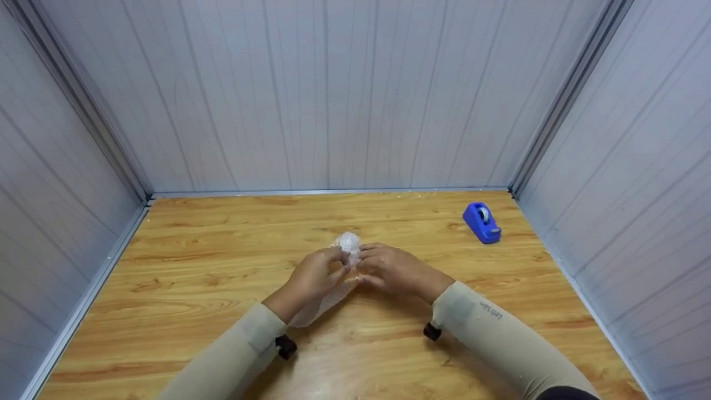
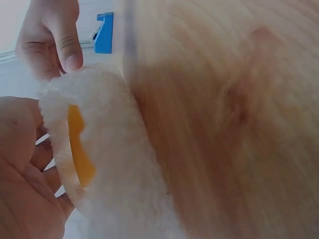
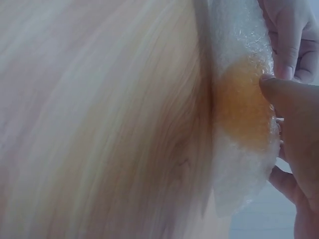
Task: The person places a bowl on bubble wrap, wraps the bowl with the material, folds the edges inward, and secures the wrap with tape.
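Note:
Bubble wrap [image 1: 349, 243] is folded around a round orange thing, whose kind I cannot tell. In the right wrist view the orange thing [image 3: 244, 107] shows through the clear layers; in the left wrist view its yellow-orange edge [image 2: 79, 144] peeks out of an opening in the roll. My left hand [image 1: 315, 278] holds the bundle from the left, thumb on the near side. From the right, my right hand [image 1: 397, 269] grips the same wrap, its thumb [image 3: 274, 89] pressing beside the orange part. A loose tail of wrap [image 1: 319, 311] trails under the left wrist.
A blue tape dispenser [image 1: 482, 223] with a roll in it stands at the back right of the wood-grain table [image 1: 211, 239]. Pale panel walls [image 1: 328, 100] enclose the table at the back and both sides.

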### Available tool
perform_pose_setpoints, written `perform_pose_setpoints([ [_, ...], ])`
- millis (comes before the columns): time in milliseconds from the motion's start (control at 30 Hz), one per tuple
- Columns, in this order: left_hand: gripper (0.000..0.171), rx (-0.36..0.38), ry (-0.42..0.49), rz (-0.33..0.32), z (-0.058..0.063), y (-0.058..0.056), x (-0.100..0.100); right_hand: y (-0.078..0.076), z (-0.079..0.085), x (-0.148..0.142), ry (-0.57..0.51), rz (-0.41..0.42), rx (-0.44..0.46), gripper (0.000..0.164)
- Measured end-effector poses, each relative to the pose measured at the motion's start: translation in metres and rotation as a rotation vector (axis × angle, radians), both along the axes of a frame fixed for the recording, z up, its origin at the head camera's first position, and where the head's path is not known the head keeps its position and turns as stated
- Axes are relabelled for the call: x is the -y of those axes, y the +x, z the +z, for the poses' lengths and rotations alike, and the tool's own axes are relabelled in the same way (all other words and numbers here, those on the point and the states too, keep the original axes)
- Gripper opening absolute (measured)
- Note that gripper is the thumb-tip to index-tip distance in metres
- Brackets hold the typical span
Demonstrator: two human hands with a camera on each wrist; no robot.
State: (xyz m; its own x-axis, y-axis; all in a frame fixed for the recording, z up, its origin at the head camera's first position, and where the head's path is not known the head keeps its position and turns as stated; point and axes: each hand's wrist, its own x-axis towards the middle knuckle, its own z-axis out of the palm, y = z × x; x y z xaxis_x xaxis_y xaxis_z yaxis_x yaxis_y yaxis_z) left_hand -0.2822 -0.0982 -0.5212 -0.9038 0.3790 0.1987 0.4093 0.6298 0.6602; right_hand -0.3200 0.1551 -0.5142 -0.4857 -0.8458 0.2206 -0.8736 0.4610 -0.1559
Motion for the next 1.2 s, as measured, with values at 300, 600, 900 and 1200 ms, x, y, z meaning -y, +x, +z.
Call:
perform_pose_setpoints([
  [300, 0.014, -0.076, -0.075, -0.028, -0.004, 0.001, 0.000, 0.000, -0.001, -0.002, -0.097, -0.007, -0.100, 0.031],
  [600, 0.018, -0.036, -0.057, -0.051, -0.002, 0.008, 0.015, 0.002, -0.002, -0.002, 0.115, 0.016, -0.104, 0.036],
  [900, 0.012, -0.095, -0.085, -0.081, 0.002, 0.022, 0.052, 0.002, -0.001, -0.001, 0.139, 0.013, -0.059, 0.036],
  [1200, 0.010, -0.031, -0.120, -0.271, -0.002, 0.031, 0.091, 0.003, -0.002, -0.003, 0.157, 0.000, -0.037, 0.037],
])
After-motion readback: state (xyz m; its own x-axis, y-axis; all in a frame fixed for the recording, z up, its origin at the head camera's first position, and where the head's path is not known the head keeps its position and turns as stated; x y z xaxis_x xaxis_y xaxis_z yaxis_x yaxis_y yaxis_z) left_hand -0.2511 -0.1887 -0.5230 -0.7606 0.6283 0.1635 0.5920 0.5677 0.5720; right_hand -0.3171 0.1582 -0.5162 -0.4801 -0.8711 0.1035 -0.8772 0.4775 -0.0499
